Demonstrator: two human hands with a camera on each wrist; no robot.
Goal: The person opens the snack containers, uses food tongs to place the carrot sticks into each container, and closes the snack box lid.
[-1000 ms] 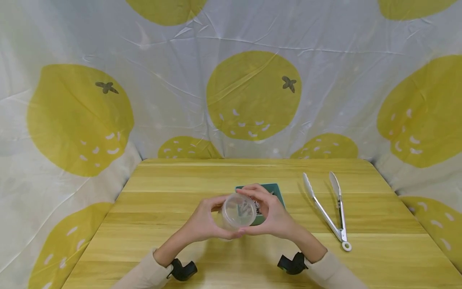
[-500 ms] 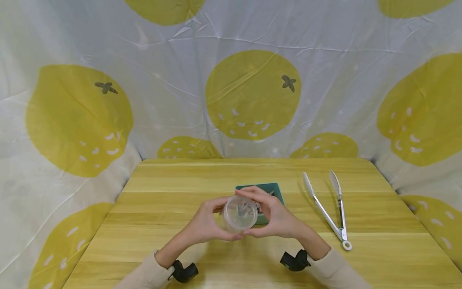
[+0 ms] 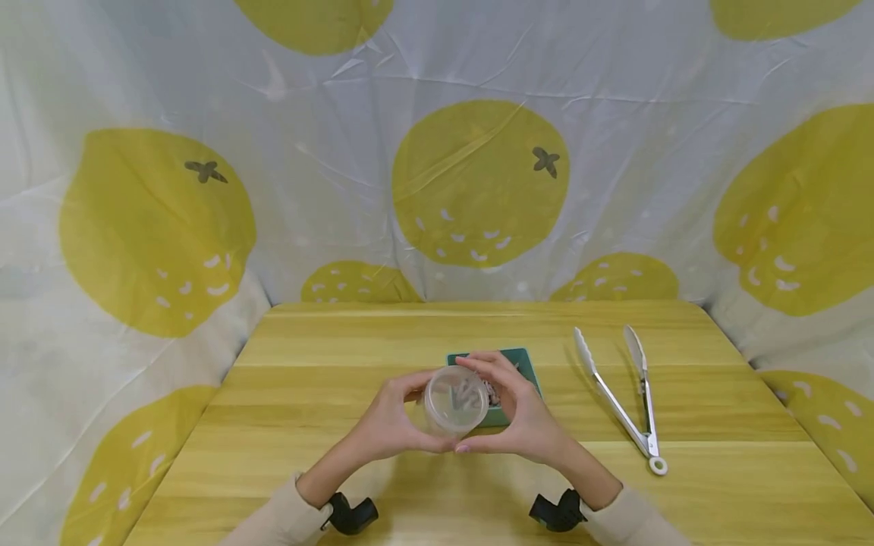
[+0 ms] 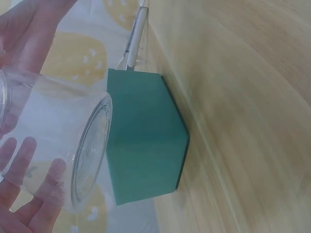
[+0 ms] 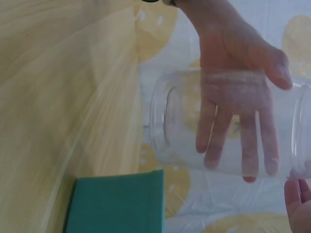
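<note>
A clear round plastic jar is held up over the near middle of the table, its top end facing me. My left hand grips the jar's body, with fingers spread along its side; they show through the wall in the left wrist view. My right hand curves round the jar's top end, fingertips at the rim and thumb below. No contents show in the jar. Behind it sits a green box with small pinkish-grey pieces inside, partly hidden by the right hand.
Silver tongs with white tips lie spread on the right of the wooden table. A white cloth with yellow fruit prints hangs behind and at both sides. Each wrist wears a black camera mount.
Both hands stay round the jar, which has shifted slightly to the right. The right hand's fingers and thumb have moved a little at its top end. Box and tongs have not moved.
</note>
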